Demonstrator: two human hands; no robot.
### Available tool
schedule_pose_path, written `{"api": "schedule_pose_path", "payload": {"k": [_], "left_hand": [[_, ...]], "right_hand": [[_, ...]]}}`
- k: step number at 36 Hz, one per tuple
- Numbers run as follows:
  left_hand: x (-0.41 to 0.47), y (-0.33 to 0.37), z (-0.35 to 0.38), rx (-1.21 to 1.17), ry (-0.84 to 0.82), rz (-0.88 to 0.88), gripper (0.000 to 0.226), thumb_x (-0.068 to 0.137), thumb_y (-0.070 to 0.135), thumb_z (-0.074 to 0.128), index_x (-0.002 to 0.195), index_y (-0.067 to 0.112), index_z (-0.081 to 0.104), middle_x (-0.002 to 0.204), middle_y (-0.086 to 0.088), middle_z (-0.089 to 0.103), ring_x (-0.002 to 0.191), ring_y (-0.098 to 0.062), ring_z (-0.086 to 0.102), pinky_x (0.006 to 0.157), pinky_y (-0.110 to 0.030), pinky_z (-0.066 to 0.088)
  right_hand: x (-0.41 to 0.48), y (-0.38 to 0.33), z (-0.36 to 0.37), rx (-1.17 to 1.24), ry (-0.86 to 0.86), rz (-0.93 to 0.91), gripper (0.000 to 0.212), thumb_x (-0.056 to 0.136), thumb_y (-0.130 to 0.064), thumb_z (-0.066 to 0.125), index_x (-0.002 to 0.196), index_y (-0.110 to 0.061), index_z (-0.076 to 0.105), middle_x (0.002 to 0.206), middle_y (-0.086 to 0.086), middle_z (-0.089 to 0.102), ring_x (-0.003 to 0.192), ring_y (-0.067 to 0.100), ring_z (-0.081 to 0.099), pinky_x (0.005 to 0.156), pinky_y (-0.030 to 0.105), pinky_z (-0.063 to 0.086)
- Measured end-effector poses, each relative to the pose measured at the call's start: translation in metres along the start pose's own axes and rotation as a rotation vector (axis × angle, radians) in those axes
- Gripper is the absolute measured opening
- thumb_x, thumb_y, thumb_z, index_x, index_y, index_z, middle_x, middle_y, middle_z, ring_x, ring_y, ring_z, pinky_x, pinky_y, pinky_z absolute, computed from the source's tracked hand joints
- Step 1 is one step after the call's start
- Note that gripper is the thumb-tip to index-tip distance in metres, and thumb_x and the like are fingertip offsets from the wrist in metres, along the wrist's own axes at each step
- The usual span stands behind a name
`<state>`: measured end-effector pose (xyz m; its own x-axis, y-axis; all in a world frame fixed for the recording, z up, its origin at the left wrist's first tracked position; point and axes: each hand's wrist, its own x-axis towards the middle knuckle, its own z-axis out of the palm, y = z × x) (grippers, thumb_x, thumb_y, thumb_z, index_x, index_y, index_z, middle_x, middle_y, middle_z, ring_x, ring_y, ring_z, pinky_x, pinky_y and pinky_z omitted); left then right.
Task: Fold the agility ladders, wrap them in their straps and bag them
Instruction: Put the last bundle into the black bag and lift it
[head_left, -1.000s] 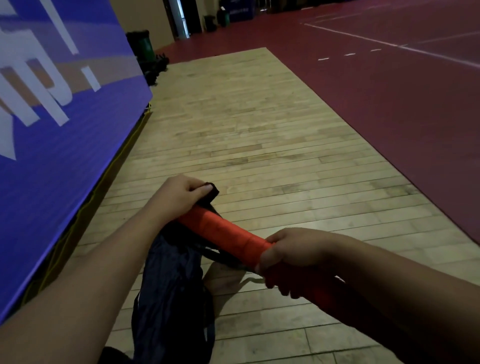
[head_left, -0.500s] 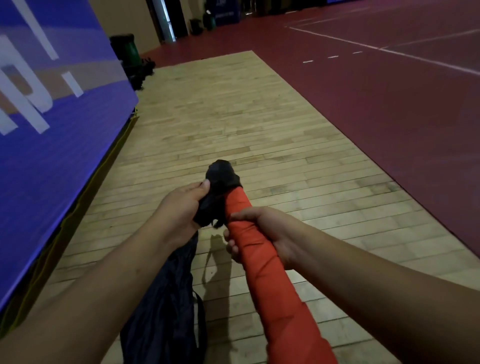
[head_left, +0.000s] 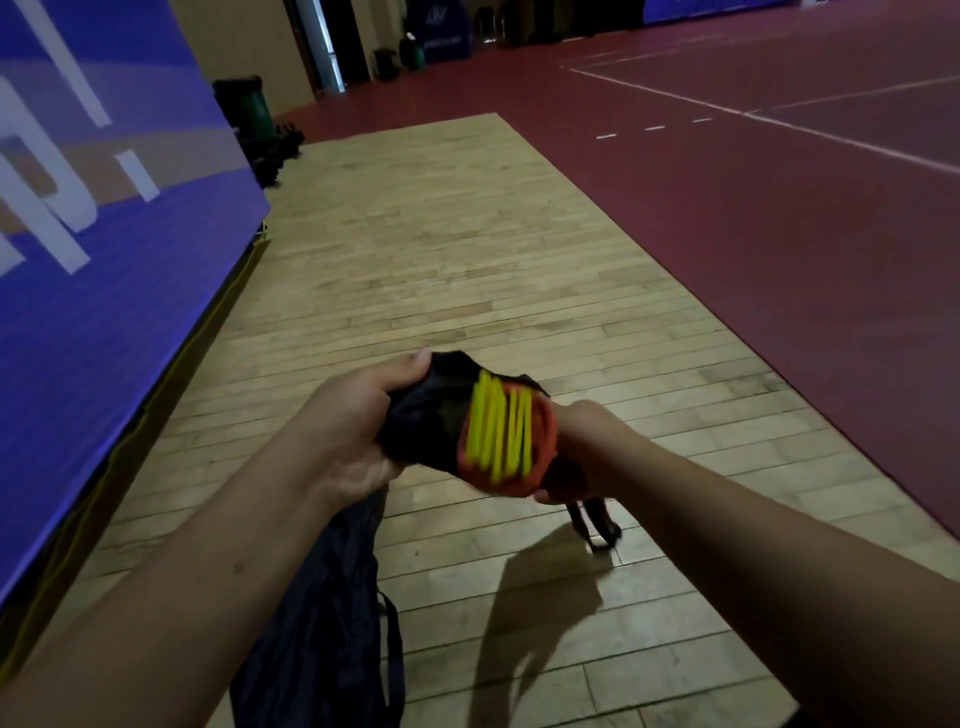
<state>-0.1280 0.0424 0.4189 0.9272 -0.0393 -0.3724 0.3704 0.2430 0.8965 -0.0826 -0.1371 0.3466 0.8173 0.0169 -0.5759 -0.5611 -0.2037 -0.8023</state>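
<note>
We hold the folded ladder bundle (head_left: 501, 434) in mid-air above the wooden floor (head_left: 415, 270), end-on to the camera: yellow rungs stacked tight, orange strap wrapped round them. Our right hand (head_left: 582, 447) is closed round the bundle from its far side, fingers mostly hidden behind it. Our left hand (head_left: 358, 426) is clenched on the mouth of the dark bag (head_left: 317, 597), bunched fabric pressed against the bundle's end; the rest of the bag hangs limp below. A black strap loop (head_left: 592, 525) dangles under the right hand.

Handling, as we judge it: bundle likely light and stiff lengthwise, rungs hard plastic and maybe slick, so grip across the wrapped orange band, not the bare rung ends. Bag thin, floppy, collapses shut; hold it at the rim and keep the mouth spread. Loose loop could snag. Bundle is motion-blurred.
</note>
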Motion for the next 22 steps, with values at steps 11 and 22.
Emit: {"api": "schedule_pose_path", "payload": {"k": [11,22], "left_hand": [[-0.004,0.022,-0.016,-0.088,0.01,0.173,0.024,0.103,0.019,0.048,0.106,0.004,0.066,0.093,-0.014,0.072,0.081,-0.022,0.071,0.073,-0.032,0.063],[0.002,0.03,-0.053,0.354,0.218,0.411,0.034,0.103,-0.001,0.042,0.09,0.01,0.071,0.084,-0.002,0.069,0.071,-0.013,0.065,0.066,-0.029,0.053]], "right_hand": [[-0.008,-0.025,-0.033,-0.512,0.136,-0.573,0.022,0.088,0.007,0.048,0.085,0.008,0.07,0.074,0.027,0.069,0.059,0.03,0.07,0.059,0.039,0.06],[-0.029,-0.034,-0.032,0.17,-0.376,-0.491,0.012,0.087,-0.009,0.07,0.087,0.003,0.068,0.08,0.011,0.07,0.073,0.017,0.069,0.065,0.024,0.057]]}}
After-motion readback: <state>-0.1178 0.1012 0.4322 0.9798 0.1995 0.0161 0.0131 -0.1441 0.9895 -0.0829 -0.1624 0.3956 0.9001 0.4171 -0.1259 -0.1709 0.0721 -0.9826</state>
